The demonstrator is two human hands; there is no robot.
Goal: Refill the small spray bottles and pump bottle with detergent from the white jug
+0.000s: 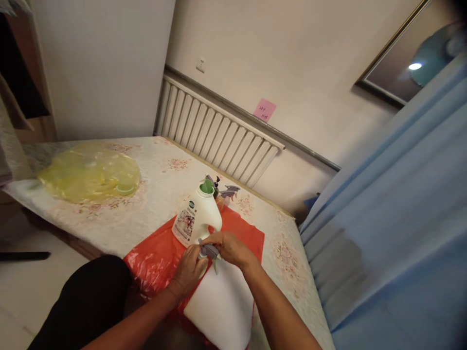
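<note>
A grey trigger sprayer head [209,250] is between my two hands, just in front of a white detergent jug. My left hand [188,269] is closed at its left side, around what may be the neck below it, mostly hidden by the fingers. From the right, my right hand [226,247] pinches the top of the sprayer head. The white jug [200,214] stands upright with a green piece [207,186] in its uncapped mouth. Under my right forearm lies a plain white object [223,304] whose kind I cannot make out. Red plastic sheeting [242,228] is spread beneath these things.
More grey sprayer heads [229,191] are behind the jug. A yellow plastic bag [89,172] lies at the left of the flowered tablecloth [153,194], with a pale green cap [125,188] at its edge. A radiator [219,126] lines the wall; a blue curtain [386,204] hangs at right.
</note>
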